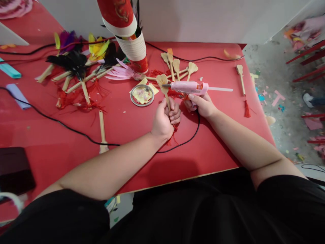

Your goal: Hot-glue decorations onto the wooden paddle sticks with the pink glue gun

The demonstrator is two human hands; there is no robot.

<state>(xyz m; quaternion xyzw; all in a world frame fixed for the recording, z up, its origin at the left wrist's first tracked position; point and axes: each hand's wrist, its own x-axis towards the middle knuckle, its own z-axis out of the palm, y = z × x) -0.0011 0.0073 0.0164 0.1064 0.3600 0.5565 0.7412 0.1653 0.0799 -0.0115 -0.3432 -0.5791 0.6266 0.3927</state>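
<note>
My left hand (166,117) is closed round the thin handle of a wooden fan handle with a heart-shaped head (161,80); a red tassel (173,135) hangs below my fist. In my right hand (201,104) is a pink hot glue gun (189,87), its nozzle pointing left and touching or just over the heart-shaped head. A translucent glue stick (220,89) sticks out of its back end. Several similar wooden handles (176,64) lie behind the gun. Left of my hands is a round dish (142,95) with yellowish paper in it.
Handles with black feathers (73,64), yellow feathers (98,47) and pink feathers (124,72) are heaped at the left. Stacked paper cups (132,47) stand at the back. A black cord (76,130) crosses the red table (127,162). A tasselled handle (240,79) lies far right.
</note>
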